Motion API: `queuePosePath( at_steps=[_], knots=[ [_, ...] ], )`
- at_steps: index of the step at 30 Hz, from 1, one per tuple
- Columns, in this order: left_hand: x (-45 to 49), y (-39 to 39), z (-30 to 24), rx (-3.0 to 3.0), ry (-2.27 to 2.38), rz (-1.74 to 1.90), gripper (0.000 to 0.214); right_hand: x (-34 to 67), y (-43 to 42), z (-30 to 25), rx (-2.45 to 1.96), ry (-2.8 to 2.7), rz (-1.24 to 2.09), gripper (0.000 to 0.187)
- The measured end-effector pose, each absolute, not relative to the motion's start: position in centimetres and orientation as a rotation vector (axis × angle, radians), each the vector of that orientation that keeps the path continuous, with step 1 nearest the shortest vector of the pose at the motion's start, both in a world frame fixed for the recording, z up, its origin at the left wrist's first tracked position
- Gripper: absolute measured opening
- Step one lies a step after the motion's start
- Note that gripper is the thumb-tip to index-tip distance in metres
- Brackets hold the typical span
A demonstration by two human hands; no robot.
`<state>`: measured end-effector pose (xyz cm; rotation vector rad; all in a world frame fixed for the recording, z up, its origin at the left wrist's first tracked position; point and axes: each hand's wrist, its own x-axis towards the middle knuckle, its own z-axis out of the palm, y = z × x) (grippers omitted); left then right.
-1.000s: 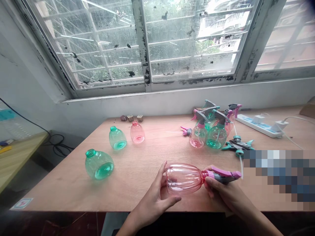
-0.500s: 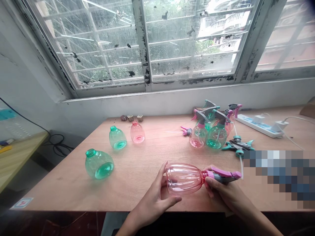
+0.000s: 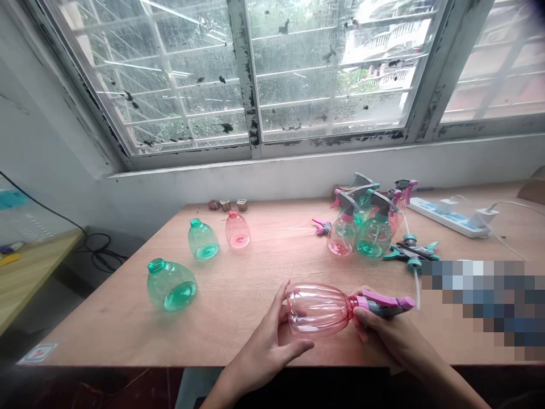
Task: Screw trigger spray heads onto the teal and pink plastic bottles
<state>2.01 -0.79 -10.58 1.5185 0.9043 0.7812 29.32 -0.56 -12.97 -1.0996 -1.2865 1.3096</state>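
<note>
I hold a clear pink spray bottle [image 3: 319, 309] on its side just above the wooden table [image 3: 255, 272], near the front edge. My left hand [image 3: 266, 346] cups the bottle's base, thumb under it and fingers behind. My right hand [image 3: 389, 332] is closed around the neck, at the pink and grey trigger head [image 3: 383, 304], which points right. Two capless green bottles [image 3: 171, 284] [image 3: 203, 240] and one capless pink bottle [image 3: 237, 229] stand to the left.
A cluster of bottles with trigger heads fitted [image 3: 364, 227] stands at the back right. Loose trigger heads [image 3: 411, 253] lie beside it. A white power strip [image 3: 451, 218] with plugs runs along the far right. Small cubes [image 3: 225, 204] sit by the wall.
</note>
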Motion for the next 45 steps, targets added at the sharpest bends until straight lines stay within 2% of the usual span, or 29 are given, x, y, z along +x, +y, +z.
queuePosePath(
  at_steps=[14,35,37,42,45],
  knots=[
    [2.05,-0.84,-10.55,1.518,0.89,0.794,0.104,29.67,-0.3,-13.31,-1.064,-1.319,1.339,0.035],
    [2.13,-0.85,-10.22,1.54,0.864,0.792,0.104,29.24,-0.63,-13.06,-1.103,-1.242,1.334,0.038],
    [2.13,-0.85,-10.23,1.546,0.889,0.78,0.107,29.19,-0.66,-13.01,-1.086,-1.236,1.344,0.036],
    [2.06,-0.97,-10.3,1.48,0.923,0.774,0.133,29.27,-0.68,-12.97,-1.108,-1.256,1.319,0.032],
    [2.01,-0.97,-10.29,1.487,0.938,0.756,0.127,29.39,-0.67,-13.0,-1.135,-1.3,1.297,0.032]
  ],
)
